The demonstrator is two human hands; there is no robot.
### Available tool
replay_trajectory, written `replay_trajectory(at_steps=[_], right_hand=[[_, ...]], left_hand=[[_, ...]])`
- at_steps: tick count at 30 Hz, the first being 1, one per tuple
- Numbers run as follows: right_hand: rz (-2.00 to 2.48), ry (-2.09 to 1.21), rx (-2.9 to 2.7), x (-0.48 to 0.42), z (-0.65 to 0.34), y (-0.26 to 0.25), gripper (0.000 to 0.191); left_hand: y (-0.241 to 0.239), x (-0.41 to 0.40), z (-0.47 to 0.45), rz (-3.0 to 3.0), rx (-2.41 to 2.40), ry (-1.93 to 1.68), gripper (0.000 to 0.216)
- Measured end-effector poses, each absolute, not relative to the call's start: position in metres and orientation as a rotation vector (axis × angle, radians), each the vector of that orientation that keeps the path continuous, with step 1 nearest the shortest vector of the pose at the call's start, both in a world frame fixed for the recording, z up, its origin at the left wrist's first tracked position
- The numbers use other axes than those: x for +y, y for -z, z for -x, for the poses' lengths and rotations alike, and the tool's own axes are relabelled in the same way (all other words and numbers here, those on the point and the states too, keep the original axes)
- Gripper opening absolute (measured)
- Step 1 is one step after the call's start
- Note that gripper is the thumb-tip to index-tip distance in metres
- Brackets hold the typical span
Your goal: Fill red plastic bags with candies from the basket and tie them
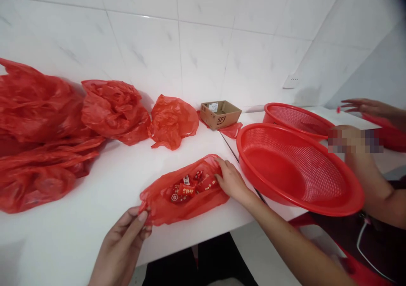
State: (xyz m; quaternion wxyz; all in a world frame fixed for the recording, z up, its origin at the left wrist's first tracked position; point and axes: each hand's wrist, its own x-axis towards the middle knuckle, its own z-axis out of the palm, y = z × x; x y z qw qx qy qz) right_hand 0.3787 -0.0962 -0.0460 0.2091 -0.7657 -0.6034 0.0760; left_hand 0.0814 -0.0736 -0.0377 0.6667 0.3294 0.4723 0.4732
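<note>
A red plastic bag (171, 214) lies on the white table in front of me, its mouth spread wide. Inside it are several small red packets (187, 188) with pale and gold print. My left hand (127, 231) pinches the gathered left end of the bag between thumb and fingers. At the bag's right end, my right hand (231, 178) grips the rim, the thumb on the inner side and the fingers partly hidden behind the plastic.
Several crumpled red bags (114, 108) line the wall at left. A cardboard box (220, 114) stands at the back. Two red perforated baskets are at right, the nearer basket (272, 171) close to my right forearm. Beyond them, a co-worker's arms (371, 180) reach over the table.
</note>
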Motion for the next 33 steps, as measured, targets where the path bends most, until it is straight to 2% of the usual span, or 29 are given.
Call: replay_trajectory(at_steps=[3,7,9,12,17,22,26,31,33], right_hand=[[2.040,-0.142,-1.687,-0.080,-0.377,0.013,0.044],[1.759,0.128,-1.571,-0.067,-0.377,-0.065,0.038],[1.698,0.167,-1.540,-0.063,-0.382,-0.102,0.038],[1.826,0.064,-1.637,-0.056,-0.395,-0.140,0.038],[1.972,-0.082,-1.666,-0.059,-0.414,-0.186,0.036],[1.957,-0.514,-1.816,-0.070,-0.418,-0.229,0.027],[1.660,-0.631,-1.843,-0.067,-0.401,-0.245,0.027],[1.364,-0.743,-1.864,-0.058,-0.343,-0.242,0.019],[1.218,-0.780,-1.892,-0.056,-0.321,-0.234,0.014]], left_hand=[[-0.001,-0.055,-0.086,-0.909,0.969,-1.215,0.026],[-0.071,-0.033,-0.095,-1.139,0.697,-1.476,0.007],[-0.100,-0.027,-0.099,-1.216,0.581,-1.571,0.008],[-0.125,-0.023,-0.103,-1.271,0.541,-1.581,0.010],[-0.134,-0.015,-0.103,-1.345,0.524,-1.548,0.018],[-0.145,-0.002,-0.104,-1.429,0.577,-1.555,0.019],[-0.158,-0.001,-0.114,-1.557,0.446,-1.291,0.024],[-0.165,-0.008,-0.140,-1.824,0.577,-0.706,0.063],[-0.163,-0.010,-0.152,-1.902,0.583,-0.523,0.054]])
